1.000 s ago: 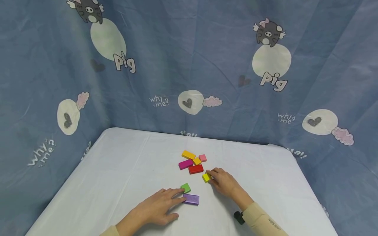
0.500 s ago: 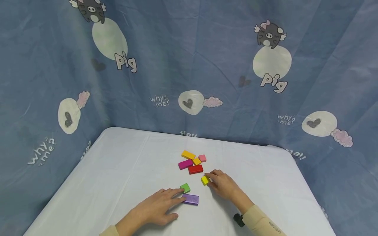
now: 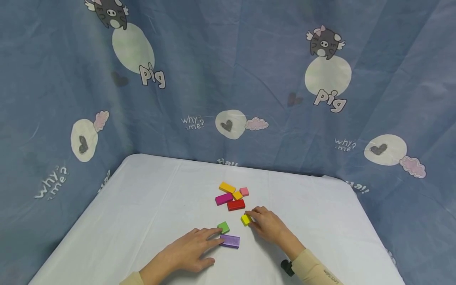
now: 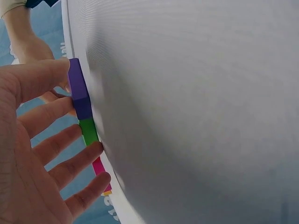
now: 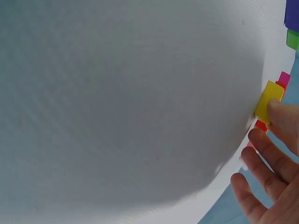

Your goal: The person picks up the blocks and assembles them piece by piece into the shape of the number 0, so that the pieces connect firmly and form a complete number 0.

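Observation:
My left hand lies spread at the front middle of the white table, fingers nearly straight. Its fingertips touch or nearly touch a green block and the left end of a purple block. In the left wrist view, the purple block stands beside the fingertips, with the green block just past it. To the right, my right hand pinches a small yellow block between thumb and forefinger. The right wrist view has the thumb against the yellow block, the other fingers loosely bent.
Behind the hands sits a cluster of blocks: a red block, a magenta block, an orange block, a small orange block and a pink block. A blue patterned curtain hangs beyond the white table.
My right hand has slid the yellow block slightly left and toward me, away from the red block and nearer the green one. The left hand and other blocks have stayed in place.

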Demonstrator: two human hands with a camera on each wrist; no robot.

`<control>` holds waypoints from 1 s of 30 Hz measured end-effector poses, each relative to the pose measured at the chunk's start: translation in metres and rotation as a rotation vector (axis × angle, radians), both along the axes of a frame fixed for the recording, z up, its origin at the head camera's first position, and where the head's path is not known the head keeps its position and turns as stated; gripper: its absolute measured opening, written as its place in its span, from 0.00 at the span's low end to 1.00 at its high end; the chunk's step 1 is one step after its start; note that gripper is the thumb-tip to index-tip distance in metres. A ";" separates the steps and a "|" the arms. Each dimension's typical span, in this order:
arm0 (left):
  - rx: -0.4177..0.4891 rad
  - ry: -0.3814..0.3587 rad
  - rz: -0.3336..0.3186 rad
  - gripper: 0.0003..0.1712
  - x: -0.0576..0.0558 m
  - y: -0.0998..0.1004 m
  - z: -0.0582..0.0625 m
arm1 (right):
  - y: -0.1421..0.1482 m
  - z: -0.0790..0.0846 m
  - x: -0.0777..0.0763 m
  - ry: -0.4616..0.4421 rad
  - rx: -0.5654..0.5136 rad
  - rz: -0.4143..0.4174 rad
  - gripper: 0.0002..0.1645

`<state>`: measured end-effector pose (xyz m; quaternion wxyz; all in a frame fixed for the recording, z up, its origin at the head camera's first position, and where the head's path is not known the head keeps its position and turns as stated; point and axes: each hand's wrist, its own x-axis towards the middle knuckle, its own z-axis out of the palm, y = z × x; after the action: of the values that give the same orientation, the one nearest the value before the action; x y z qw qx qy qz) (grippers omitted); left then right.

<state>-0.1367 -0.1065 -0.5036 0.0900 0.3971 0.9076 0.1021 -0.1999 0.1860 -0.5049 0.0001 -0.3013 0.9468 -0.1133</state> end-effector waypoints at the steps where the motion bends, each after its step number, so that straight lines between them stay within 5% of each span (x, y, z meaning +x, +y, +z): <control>1: 0.000 0.001 0.002 0.34 0.000 0.000 0.000 | 0.000 0.000 0.000 0.001 0.002 0.000 0.25; 30: 0.003 -0.013 0.008 0.33 -0.001 0.000 -0.002 | -0.006 -0.001 0.008 0.027 0.021 0.045 0.24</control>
<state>-0.1376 -0.1068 -0.5054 0.0950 0.3930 0.9084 0.1065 -0.1919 0.1798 -0.5058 -0.0071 -0.3240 0.9408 -0.0994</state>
